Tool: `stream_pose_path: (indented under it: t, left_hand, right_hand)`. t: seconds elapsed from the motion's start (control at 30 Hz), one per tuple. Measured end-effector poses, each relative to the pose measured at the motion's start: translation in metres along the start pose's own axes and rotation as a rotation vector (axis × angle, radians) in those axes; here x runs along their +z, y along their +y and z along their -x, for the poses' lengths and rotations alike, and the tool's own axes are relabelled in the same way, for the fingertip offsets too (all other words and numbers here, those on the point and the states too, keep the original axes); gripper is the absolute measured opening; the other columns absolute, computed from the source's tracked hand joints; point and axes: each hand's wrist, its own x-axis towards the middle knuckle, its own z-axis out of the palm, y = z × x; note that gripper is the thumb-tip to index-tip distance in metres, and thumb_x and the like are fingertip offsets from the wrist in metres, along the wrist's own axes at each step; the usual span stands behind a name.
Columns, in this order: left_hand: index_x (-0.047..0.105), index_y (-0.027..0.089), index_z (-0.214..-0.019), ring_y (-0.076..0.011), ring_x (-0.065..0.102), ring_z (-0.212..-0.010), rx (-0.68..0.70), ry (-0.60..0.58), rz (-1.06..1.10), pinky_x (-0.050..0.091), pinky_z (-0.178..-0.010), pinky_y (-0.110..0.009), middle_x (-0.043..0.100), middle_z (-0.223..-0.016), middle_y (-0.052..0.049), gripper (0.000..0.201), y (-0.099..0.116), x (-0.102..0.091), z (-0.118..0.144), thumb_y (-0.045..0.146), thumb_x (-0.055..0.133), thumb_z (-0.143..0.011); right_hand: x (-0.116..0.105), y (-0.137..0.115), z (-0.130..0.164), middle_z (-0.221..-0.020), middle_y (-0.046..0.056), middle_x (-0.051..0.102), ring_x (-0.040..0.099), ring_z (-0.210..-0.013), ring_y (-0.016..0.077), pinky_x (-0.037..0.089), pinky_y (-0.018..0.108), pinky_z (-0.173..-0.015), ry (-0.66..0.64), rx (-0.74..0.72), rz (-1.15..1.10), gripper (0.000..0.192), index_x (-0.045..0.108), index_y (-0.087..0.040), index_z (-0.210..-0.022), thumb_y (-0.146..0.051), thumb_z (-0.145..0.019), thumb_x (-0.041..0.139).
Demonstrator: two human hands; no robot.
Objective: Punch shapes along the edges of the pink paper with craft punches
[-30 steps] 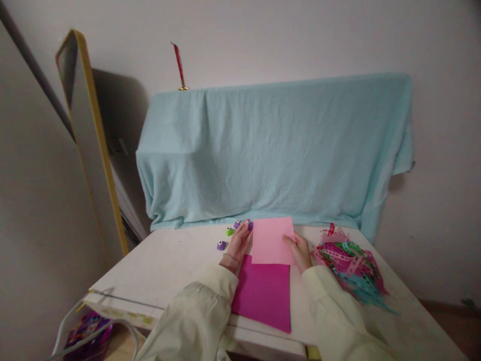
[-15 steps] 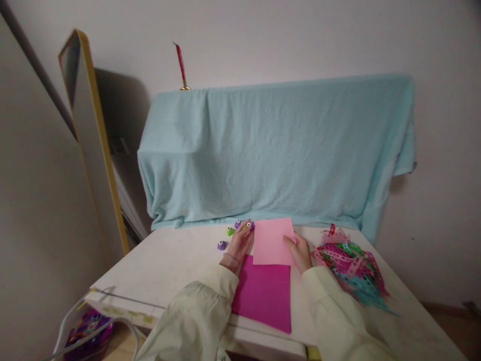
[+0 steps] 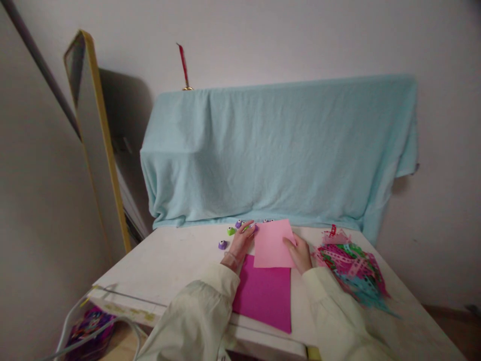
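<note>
A light pink square sheet of paper (image 3: 273,245) is tilted up above the table, its right edge pinched between the thumb and fingers of my right hand (image 3: 300,252). At the sheet's left edge is my left hand (image 3: 241,241), fingers stretched out and apart; whether it touches the sheet I cannot tell. Beneath them lies a larger magenta sheet (image 3: 265,298), partly covered by the pink one. Small toy eyes on purple and green bases sit around my left fingertips, among them a purple one (image 3: 223,244) and a green one (image 3: 231,231).
On the right of the white table (image 3: 169,255) is a pile of colourful ribbon strips (image 3: 353,265). A light blue cloth (image 3: 281,150) drapes over something at the back. A tall framed mirror (image 3: 101,130) leans at the left, and a white tube (image 3: 67,321) curves by the table's front left corner.
The pink sheet's top edge has tipped slightly lower, and more toy eyes show behind it. Both hands stay almost in place; the camera view has shifted a little.
</note>
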Motion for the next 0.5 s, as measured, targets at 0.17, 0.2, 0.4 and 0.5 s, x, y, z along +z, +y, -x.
stream_pose_path:
  t: [0.17, 0.2, 0.4, 0.5]
  left_hand:
    - [0.068, 0.025, -0.106, -0.0261, 0.061, -0.104, 0.011, -0.007, -0.031, 0.045, -0.095, -0.039, 0.068, -0.099, -0.008, 0.04, 0.0015, 0.0018, 0.0013, 0.027, 0.079, -0.068]
    - [0.068, 0.025, -0.105, -0.027, 0.06, -0.106, 0.015, -0.016, -0.034, 0.045, -0.094, -0.04, 0.068, -0.102, -0.008, 0.04, 0.0017, 0.0021, 0.0012, 0.027, 0.079, -0.067]
    - [0.07, 0.018, -0.096, -0.0249, 0.061, -0.102, 0.026, 0.011, -0.116, 0.047, -0.088, -0.035, 0.068, -0.103, -0.012, 0.032, -0.001, 0.0048, 0.0016, 0.03, 0.079, -0.068]
    - [0.071, 0.016, -0.092, -0.0214, 0.061, -0.098, 0.012, 0.009, -0.138, 0.047, -0.084, -0.031, 0.067, -0.101, -0.012, 0.028, -0.0009, 0.0059, 0.0012, 0.034, 0.075, -0.071]
  right_hand:
    - [-0.0011, 0.0013, -0.0011, -0.093, 0.006, 0.072, 0.064, -0.087, 0.0268, 0.049, 0.033, -0.074, -0.004, -0.013, 0.085, 0.034, 0.068, -0.016, -0.097, -0.043, -0.077, 0.06]
    - [-0.0012, 0.0013, -0.0013, -0.091, 0.006, 0.072, 0.064, -0.085, 0.0267, 0.049, 0.033, -0.073, 0.002, -0.011, 0.103, 0.033, 0.069, -0.016, -0.094, -0.043, -0.076, 0.06]
    - [-0.001, 0.0015, -0.0013, -0.094, 0.007, 0.072, 0.064, -0.087, 0.0276, 0.049, 0.033, -0.074, -0.033, -0.01, 0.084, 0.033, 0.069, -0.017, -0.097, -0.041, -0.077, 0.059]
    - [-0.0008, 0.001, -0.0006, -0.095, 0.007, 0.072, 0.065, -0.087, 0.0273, 0.049, 0.032, -0.074, -0.044, 0.001, 0.082, 0.033, 0.069, -0.017, -0.099, -0.038, -0.077, 0.059]
